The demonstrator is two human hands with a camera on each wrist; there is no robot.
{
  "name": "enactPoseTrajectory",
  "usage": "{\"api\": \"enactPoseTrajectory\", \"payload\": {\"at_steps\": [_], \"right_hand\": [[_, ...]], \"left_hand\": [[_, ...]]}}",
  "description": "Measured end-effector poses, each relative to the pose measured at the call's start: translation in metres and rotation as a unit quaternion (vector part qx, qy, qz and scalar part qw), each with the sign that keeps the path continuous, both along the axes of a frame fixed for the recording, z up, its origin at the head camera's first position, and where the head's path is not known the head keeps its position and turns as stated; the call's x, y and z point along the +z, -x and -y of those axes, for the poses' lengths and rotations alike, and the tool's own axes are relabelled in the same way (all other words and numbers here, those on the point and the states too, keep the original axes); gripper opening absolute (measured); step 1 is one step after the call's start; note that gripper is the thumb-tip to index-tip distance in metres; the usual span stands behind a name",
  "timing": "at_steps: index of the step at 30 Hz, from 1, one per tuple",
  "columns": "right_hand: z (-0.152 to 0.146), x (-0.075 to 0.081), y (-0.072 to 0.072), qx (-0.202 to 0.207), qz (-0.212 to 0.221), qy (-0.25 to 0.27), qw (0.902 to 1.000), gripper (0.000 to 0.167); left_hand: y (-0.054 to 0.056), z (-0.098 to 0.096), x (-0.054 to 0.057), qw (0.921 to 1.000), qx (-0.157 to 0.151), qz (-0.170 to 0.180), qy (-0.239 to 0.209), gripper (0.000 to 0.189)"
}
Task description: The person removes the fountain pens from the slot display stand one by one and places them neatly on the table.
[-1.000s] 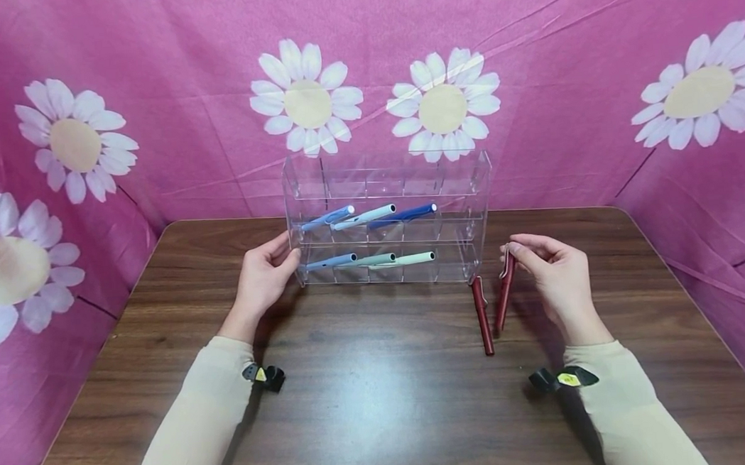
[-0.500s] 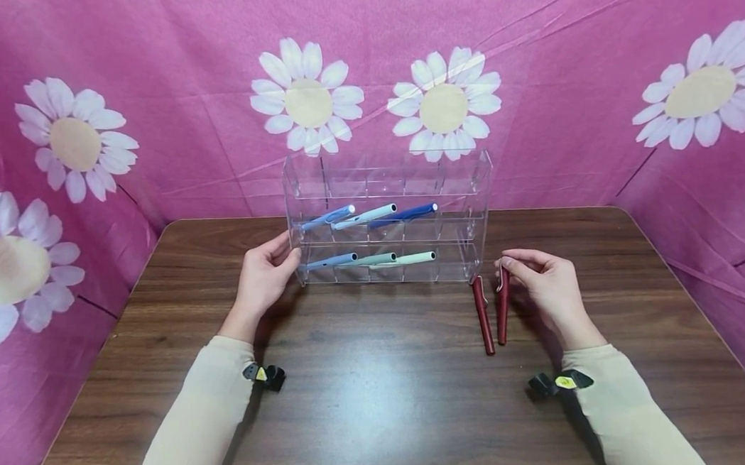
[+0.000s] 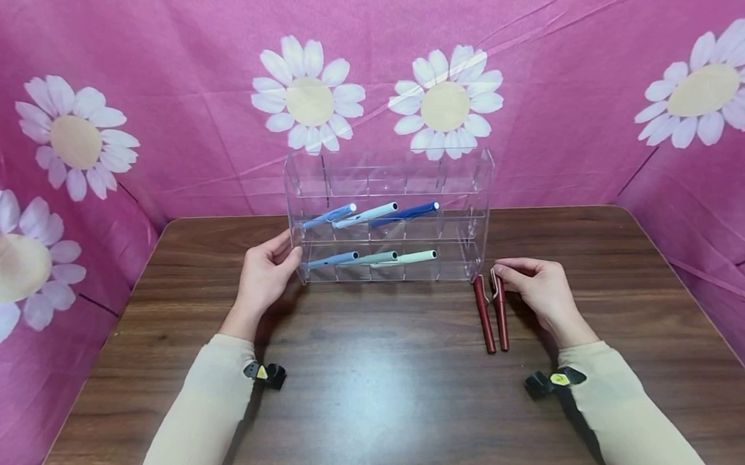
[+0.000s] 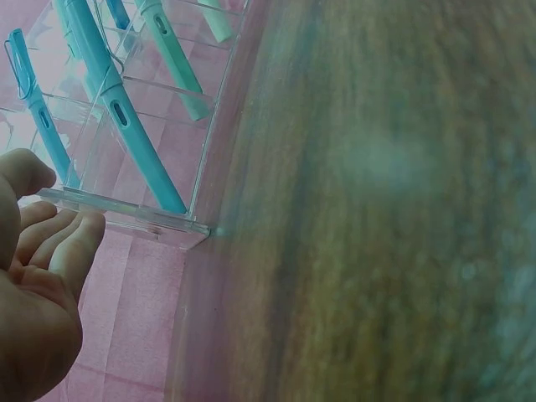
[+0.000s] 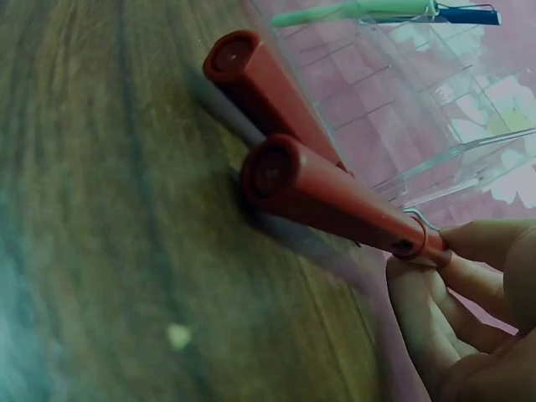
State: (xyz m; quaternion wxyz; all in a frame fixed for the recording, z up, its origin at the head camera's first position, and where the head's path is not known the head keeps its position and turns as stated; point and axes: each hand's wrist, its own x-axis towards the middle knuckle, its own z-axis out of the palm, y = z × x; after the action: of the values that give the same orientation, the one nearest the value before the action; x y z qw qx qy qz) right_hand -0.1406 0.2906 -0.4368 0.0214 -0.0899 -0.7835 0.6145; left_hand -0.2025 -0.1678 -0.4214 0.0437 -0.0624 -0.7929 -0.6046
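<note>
A clear tiered display rack (image 3: 388,281) stands at the back of the table. My left hand (image 3: 263,282) grips its left side panel, thumb on one face and fingers on the other in the left wrist view. By the rack's right front corner, my right hand (image 3: 539,290) pinches a dark red pen (image 3: 502,320) at its clip end; its other end points toward me, at or near the table. Alongside, almost parallel, lies a second dark red pen (image 3: 485,321), its clip end by the rack's corner. In the right wrist view the held pen (image 5: 335,197) shows its round end.
On the rack's middle tier lie a blue pen (image 3: 329,217), a pale blue pen (image 3: 368,215) and a dark blue pen (image 3: 406,215). Its bottom tier bears another blue pen (image 3: 329,261), a green pen (image 3: 377,258) and a mint pen (image 3: 414,257). A pink flowered cloth (image 3: 211,114) hangs behind.
My right hand has moved left and toward me, bringing its red pen down and close beside the other one. The pen has turned to lie nearly parallel with it. My left hand stays on the rack.
</note>
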Motion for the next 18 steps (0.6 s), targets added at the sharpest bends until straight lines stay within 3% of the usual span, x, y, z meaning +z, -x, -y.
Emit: {"api": "enactPoseTrajectory", "payload": {"at_steps": [10,18], "right_hand": [[-0.0034,-0.0023,0.0038,0.026,0.010,-0.071,0.9971,0.038],[0.0018,0.0019,0.0044,0.008,0.010,-0.158,0.9873,0.033]], "left_hand": [[0.0014,0.0004,0.0005,1.0000,-0.004,-0.006,-0.001,0.045],[0.0016,0.0018,-0.0019,1.0000,-0.002,-0.001,0.000,0.046]]}}
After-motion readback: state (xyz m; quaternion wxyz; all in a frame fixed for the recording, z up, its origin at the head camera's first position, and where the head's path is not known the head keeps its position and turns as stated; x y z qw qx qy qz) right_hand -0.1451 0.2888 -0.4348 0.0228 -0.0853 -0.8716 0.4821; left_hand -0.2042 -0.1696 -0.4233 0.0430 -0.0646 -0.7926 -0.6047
